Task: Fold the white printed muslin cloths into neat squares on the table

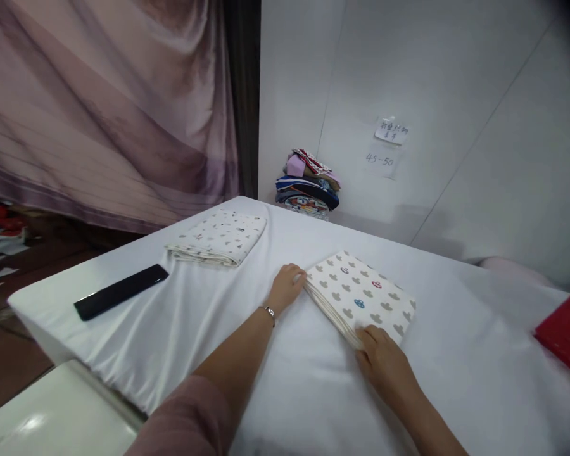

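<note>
A folded white cloth (361,291) printed with grey shapes and a few coloured ones lies flat in several layers on the white-covered table (294,386). My left hand (286,288), with a bracelet at the wrist, pinches its left corner. At the near corner, my right hand (382,354) grips the layered edge, thumb at the side and fingers over the top. The fingertips of both hands are partly hidden. Farther left on the table rests another folded white cloth (223,234) with small scattered prints, apart from both hands.
A long black flat object (121,291) lies near the table's left edge. Beyond the far edge is a stack of folded textiles (308,183) against the wall. Something red (567,329) sits at the right. A pinkish curtain (114,114) hangs at the left.
</note>
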The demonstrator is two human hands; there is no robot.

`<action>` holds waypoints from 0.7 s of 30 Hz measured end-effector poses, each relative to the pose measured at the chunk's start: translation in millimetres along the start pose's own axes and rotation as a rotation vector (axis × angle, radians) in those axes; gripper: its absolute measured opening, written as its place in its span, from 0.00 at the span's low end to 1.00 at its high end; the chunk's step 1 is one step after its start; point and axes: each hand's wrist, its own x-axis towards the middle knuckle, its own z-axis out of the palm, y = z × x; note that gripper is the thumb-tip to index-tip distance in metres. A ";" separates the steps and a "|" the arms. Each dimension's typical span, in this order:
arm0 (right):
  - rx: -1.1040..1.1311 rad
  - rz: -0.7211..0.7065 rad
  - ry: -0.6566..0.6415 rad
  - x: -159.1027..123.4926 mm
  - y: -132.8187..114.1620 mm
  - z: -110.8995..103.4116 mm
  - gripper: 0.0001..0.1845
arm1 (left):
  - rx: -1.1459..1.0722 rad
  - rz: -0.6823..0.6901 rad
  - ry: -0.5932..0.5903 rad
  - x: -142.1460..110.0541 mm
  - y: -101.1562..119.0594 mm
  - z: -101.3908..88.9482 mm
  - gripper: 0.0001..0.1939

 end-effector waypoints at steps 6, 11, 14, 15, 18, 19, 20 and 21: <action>0.009 -0.005 0.023 0.4 2.6 3.6 0.12 | -0.049 -0.345 0.022 2.1 -0.6 3.5 0.16; -0.015 -0.014 0.046 1.4 2.4 6.1 0.12 | -0.031 -0.421 -0.066 9.1 7.0 12.3 0.14; -0.011 -0.011 0.053 2.0 2.0 6.3 0.12 | -0.027 -0.452 -0.073 15.9 9.2 11.9 0.11; -0.009 -0.008 0.053 2.0 1.9 6.2 0.12 | -0.025 -0.471 -0.077 17.3 9.1 10.9 0.11; -0.005 -0.009 0.064 1.5 2.0 6.5 0.12 | -0.009 -0.538 -0.111 17.3 7.1 7.5 0.11; -0.003 -0.009 0.068 1.3 2.0 6.7 0.12 | -0.002 -0.557 -0.123 16.1 6.3 6.8 0.11; 0.000 -0.010 0.070 1.1 2.1 6.9 0.12 | 0.005 -0.571 -0.130 14.7 5.4 6.3 0.11; 0.004 -0.009 0.072 1.1 2.2 7.1 0.12 | 0.011 -0.584 -0.131 13.2 4.8 6.1 0.10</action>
